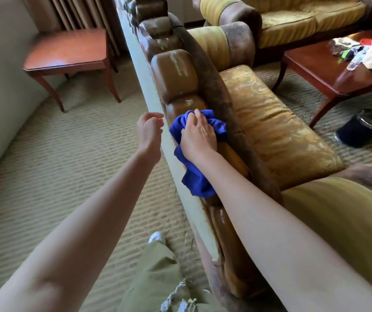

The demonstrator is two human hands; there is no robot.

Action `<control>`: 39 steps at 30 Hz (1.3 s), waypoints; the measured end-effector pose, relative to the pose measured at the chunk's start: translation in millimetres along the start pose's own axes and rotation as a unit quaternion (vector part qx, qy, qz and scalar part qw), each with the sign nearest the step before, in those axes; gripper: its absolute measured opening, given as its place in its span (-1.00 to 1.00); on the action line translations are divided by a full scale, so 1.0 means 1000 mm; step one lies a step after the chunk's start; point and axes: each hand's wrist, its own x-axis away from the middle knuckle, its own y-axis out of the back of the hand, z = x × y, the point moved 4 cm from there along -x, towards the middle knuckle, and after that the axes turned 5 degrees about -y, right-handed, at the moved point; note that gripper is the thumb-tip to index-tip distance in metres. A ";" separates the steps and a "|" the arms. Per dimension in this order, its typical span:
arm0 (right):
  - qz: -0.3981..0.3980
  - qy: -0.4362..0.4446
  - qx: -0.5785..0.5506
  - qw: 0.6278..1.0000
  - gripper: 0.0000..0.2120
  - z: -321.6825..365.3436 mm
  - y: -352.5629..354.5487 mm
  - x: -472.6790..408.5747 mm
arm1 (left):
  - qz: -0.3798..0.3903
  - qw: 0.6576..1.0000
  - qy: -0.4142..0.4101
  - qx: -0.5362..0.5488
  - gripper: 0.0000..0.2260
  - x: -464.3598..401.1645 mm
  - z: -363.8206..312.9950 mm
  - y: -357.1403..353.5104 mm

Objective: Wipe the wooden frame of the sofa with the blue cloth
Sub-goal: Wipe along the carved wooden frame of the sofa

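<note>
Blue cloth [197,154]: soft, light, limp microfibre, bunched on the top rail of the sofa's wooden frame [176,73], about midway along the backrest, with a loose tail draping off the rail toward the person. It should conform easily to the carved, rounded lobes of the rail; no fragility concern. Best taken as a wad under the palm, since a loose corner would likely drag and fold. Right hand [199,136]: palm down on top of the bunched cloth, fingers curled over and gripping the fabric, pressing it against the wood; forearm extended along the rail from the near end, wrist roughly straight. Left hand [149,129]: raised just beside the rear edge of the backrest, fingers loosely curled, holding nothing; contact with the pale back panel cannot be confirmed. The frame itself is rigid, glossy, worn, with pale scuffed patches on the lobes beyond the cloth. Judgement: those farther lobes appear not yet wiped; the near stretch under the forearm looks shinier, though that could be lighting.
</note>
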 end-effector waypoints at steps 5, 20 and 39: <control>-0.107 -0.005 -0.002 0.994 -0.56 0.005 0.000 -0.042 | 0.117 0.985 -0.039 -0.122 -0.84 -0.041 -0.013 -0.017; -0.326 -0.087 -0.082 0.938 -0.73 0.007 -0.005 -0.053 | 0.192 0.809 -0.493 -0.256 -0.84 -0.110 -0.080 -0.052; -0.224 0.215 0.317 0.896 -0.81 0.059 -0.062 -0.037 | 0.286 0.756 -0.553 -0.200 -0.77 -0.122 -0.067 -0.046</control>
